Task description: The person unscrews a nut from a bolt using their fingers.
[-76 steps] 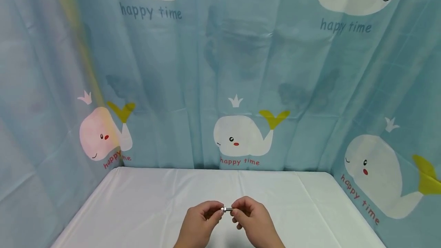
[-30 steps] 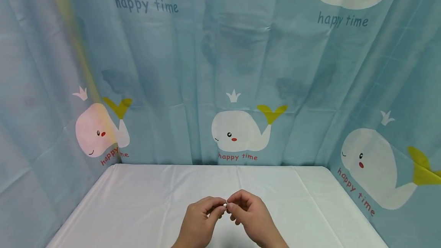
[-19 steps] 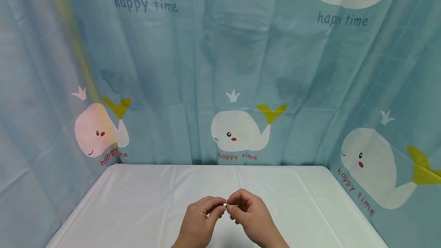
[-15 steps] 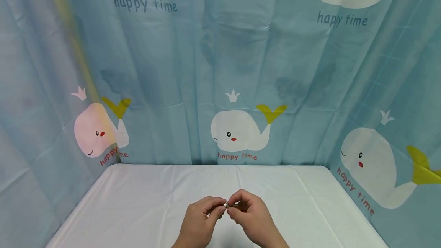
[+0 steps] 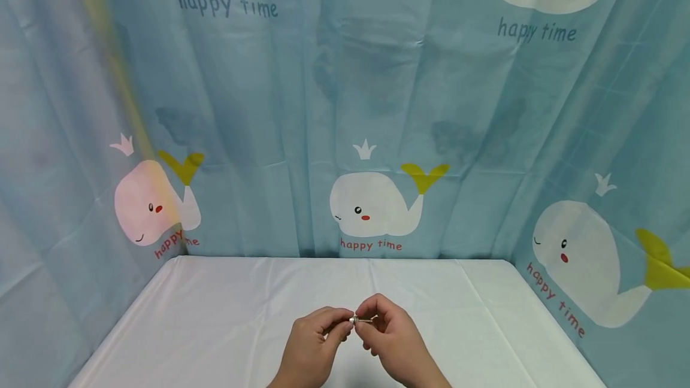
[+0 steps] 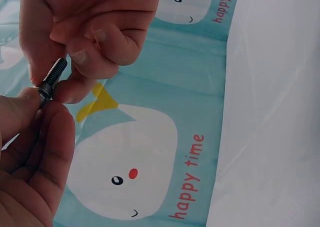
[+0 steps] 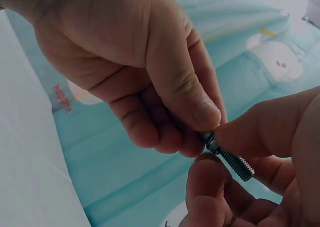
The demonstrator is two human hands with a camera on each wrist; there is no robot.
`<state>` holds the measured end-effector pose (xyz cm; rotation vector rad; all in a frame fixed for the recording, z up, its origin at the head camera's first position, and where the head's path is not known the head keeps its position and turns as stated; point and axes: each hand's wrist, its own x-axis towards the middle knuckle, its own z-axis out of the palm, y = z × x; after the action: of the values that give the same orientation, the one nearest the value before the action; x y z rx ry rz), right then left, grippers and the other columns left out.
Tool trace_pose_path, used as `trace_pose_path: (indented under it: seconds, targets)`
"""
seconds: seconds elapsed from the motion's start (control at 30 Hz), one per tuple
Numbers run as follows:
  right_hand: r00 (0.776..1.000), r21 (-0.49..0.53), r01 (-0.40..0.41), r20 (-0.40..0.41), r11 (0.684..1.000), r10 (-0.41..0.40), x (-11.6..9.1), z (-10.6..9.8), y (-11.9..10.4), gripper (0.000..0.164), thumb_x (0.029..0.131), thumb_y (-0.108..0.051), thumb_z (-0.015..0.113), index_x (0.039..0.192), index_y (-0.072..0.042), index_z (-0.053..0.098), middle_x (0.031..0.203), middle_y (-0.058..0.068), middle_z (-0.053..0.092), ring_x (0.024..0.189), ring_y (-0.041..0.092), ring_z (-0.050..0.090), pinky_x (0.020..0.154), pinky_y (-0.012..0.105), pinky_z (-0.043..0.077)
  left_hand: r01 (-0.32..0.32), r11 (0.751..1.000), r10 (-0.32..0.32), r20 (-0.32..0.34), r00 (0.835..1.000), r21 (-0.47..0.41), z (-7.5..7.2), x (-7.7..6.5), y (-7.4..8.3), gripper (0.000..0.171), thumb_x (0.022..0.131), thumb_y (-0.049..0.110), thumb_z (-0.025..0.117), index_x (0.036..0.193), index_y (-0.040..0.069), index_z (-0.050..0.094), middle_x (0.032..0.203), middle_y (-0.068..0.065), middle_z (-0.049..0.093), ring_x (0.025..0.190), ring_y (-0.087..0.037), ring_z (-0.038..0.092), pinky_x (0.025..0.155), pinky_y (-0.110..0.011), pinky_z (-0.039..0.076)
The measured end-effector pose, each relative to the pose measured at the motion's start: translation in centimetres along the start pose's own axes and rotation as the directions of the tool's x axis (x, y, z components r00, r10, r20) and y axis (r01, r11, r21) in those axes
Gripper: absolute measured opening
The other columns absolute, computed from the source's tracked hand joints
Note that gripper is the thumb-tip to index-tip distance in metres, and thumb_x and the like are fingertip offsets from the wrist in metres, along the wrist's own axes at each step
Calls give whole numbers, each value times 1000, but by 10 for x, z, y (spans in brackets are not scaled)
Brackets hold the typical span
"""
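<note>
A small metal bolt (image 5: 366,320) is held above the white table between two hands. My left hand (image 5: 312,343) pinches its head end between thumb and fingers, hiding most of the head. Just beside those fingertips, my right hand (image 5: 396,337) pinches a ring-like metal collar (image 7: 212,144) close to the head with thumb and forefinger. From there the threaded shank (image 6: 55,73) sticks out toward the right palm. In the right wrist view the free thread end (image 7: 245,173) shows beside the right thumb. Whether the collar is a nut or a washer, I cannot tell.
The white-covered table (image 5: 226,298) spreads beneath both hands. Blue curtains (image 5: 259,196) printed with whales and "happy time" stand along its back, left and right edges.
My right fingers have slid from the shank's far end leftward to the collar, right up against the left fingertips. The shank now shows past the right fingers. The left hand keeps its pinch.
</note>
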<state>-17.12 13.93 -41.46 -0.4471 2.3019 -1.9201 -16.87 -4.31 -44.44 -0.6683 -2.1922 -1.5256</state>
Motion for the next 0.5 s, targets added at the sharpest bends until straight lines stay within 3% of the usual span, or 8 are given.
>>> trace_pose_path:
  seconds: [0.23,0.5]
  targets:
    - [1000,-9,24,11,1000,-24,-2,1,1,20,99,-25,65,107,-7,61,89,8,61,62,18,56,54,28,49,4,1000,-4,0,1000,-11,0,-1,1,7,96,21,69,100,18,74,83,13,64,70,-5,61,63,-26,56]
    - [997,-81,72,7,994,-72,-3,1,-1,12,97,-22,66,102,-12,62,77,6,61,61,21,58,53,30,50,2,1000,-2,-3,1000,-5,-1,0,6,8,96,22,68,100,18,75,84,13,65,70,-4,61,63,-26,55]
